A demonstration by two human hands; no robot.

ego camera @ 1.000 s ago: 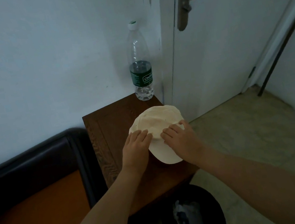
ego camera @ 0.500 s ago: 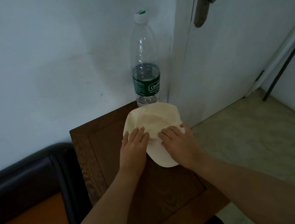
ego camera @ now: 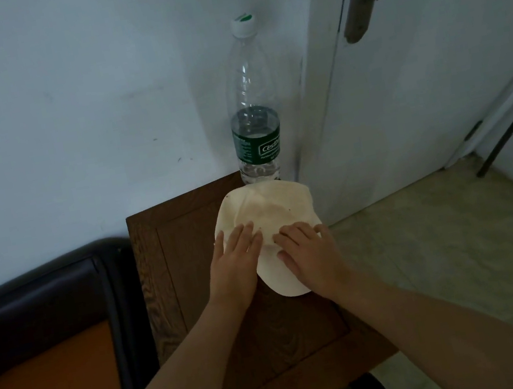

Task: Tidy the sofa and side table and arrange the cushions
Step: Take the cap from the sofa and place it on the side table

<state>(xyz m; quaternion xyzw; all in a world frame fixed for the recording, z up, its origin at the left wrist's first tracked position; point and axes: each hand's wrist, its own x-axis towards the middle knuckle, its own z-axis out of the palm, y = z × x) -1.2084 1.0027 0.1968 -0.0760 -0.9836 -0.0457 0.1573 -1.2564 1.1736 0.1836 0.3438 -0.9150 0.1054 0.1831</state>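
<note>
Side table (ego camera: 173, 277) holds cream cap (ego camera: 268, 212), left hand (ego camera: 235, 266) and right hand (ego camera: 310, 253) pressing flat-fingered on it, water bottle (ego camera: 252, 109) just beyond.

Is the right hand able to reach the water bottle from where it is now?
Probably yes. The right hand rests flat on the cap, and the bottle stands just behind the cap on the side table, with nothing between them.

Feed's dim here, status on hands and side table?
Left hand and right hand flat on cream fabric cap. Cap lies on brown wooden side table. Clear plastic water bottle upright just behind cap.
</note>
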